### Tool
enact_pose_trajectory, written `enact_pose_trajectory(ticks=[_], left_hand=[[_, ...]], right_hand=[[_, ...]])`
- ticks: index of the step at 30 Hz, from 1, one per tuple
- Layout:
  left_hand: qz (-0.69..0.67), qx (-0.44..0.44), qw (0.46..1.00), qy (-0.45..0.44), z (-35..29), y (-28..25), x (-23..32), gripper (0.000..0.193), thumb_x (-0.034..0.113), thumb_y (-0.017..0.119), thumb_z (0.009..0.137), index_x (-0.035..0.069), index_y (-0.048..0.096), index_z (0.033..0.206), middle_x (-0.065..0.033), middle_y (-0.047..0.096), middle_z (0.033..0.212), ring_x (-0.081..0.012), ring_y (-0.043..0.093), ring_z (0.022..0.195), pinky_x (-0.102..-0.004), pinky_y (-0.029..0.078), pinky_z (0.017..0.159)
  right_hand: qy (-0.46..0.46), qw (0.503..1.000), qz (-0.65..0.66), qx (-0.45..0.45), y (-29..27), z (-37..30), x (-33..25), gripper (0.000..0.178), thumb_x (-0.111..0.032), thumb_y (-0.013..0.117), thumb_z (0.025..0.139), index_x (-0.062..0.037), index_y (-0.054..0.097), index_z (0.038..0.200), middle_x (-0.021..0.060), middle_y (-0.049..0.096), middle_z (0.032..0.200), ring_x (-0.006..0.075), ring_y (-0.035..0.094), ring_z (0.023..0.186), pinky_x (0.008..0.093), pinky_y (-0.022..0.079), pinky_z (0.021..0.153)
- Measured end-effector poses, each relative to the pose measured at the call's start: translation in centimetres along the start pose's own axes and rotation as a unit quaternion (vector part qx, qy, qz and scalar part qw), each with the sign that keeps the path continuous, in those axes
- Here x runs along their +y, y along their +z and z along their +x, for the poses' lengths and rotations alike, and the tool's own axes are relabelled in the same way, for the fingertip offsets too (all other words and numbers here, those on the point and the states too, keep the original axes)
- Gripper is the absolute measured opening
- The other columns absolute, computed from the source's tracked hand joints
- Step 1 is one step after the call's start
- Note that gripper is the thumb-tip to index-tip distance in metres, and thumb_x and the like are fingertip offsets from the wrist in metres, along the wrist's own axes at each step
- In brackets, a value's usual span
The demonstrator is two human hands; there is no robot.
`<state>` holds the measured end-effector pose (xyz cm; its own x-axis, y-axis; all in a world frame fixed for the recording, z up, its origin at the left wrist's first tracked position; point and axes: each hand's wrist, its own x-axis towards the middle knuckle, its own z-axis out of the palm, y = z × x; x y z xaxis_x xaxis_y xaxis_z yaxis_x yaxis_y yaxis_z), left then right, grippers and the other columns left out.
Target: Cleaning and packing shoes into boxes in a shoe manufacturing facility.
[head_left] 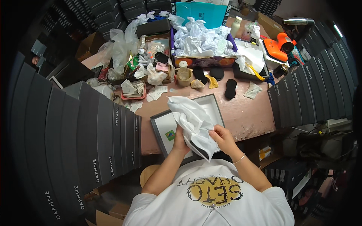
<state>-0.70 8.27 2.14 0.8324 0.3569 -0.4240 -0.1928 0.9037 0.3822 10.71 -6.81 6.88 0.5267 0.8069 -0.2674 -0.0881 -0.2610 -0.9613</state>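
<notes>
Both hands hold a bundle of white tissue paper above an open grey shoe box. My left hand is closed round its left side. With thumb and fingers, my right hand pinches the paper at its right edge. A dark curved edge shows in the paper's lower fold; the rest of what is wrapped is hidden. Inside the box, left of the bundle, lies a small green packet.
Dark shoe boxes are stacked at left and right. Behind stand a carton of crumpled white paper, a jar, a black shoe-shaped pad, a cloth, a red basket of cards and an orange tool.
</notes>
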Motion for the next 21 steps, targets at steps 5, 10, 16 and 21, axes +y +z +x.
enact_pose_trajectory(ticks=[5, 10, 16, 21], left_hand=[[0.052, -0.001, 0.997, -0.055, -0.5, -1.5, 0.2, 0.063, 0.054, 0.052, 0.09, 0.006, 0.045, 0.131, -0.0115, 0.058, 0.121, -0.0246, 0.059, 0.108, -0.0387, 0.049, 0.093], [0.052, 0.073, 0.995, 0.039, 0.2, -2.0, 1.6, 0.055, 0.042, 0.052, 0.093, 0.002, 0.046, 0.13, -0.0112, 0.058, 0.121, -0.0229, 0.058, 0.11, -0.0339, 0.048, 0.092], [0.167, 0.071, 0.965, 0.187, -0.7, -0.7, -0.1, 0.05, 0.035, 0.054, 0.094, 0.001, 0.045, 0.129, -0.0089, 0.055, 0.122, -0.0197, 0.053, 0.112, -0.032, 0.042, 0.095], [0.006, 0.129, 0.977, 0.167, -2.9, -1.4, 0.5, 0.062, 0.055, 0.046, 0.092, 0.012, 0.04, 0.136, -0.0054, 0.045, 0.134, -0.0203, 0.037, 0.127, -0.0477, 0.019, 0.108]], right_hand=[[-0.226, 0.927, -0.272, 0.123, 0.9, 2.8, 2.5, 0.011, -0.01, 0.062, 0.089, 0.0, 0.057, 0.092, 0.0106, 0.06, 0.078, 0.0166, 0.058, 0.067, 0.0301, 0.046, 0.061], [-0.091, 0.963, -0.164, 0.193, 0.2, 2.9, -0.4, 0.011, -0.009, 0.057, 0.092, 0.0009, 0.057, 0.098, 0.0077, 0.06, 0.075, 0.0142, 0.057, 0.066, 0.0272, 0.046, 0.06], [-0.056, 0.98, -0.191, -0.009, 3.6, -0.5, -0.9, 0.05, -0.019, 0.054, 0.095, -0.0018, 0.035, 0.138, 0.0161, 0.054, 0.121, 0.0213, 0.058, 0.102, 0.0299, 0.045, 0.087], [0.072, 0.989, 0.131, -0.012, 2.0, -0.3, 0.2, 0.044, -0.02, 0.054, 0.095, -0.0031, 0.041, 0.133, 0.007, 0.053, 0.122, 0.0177, 0.051, 0.112, 0.0292, 0.041, 0.095]])
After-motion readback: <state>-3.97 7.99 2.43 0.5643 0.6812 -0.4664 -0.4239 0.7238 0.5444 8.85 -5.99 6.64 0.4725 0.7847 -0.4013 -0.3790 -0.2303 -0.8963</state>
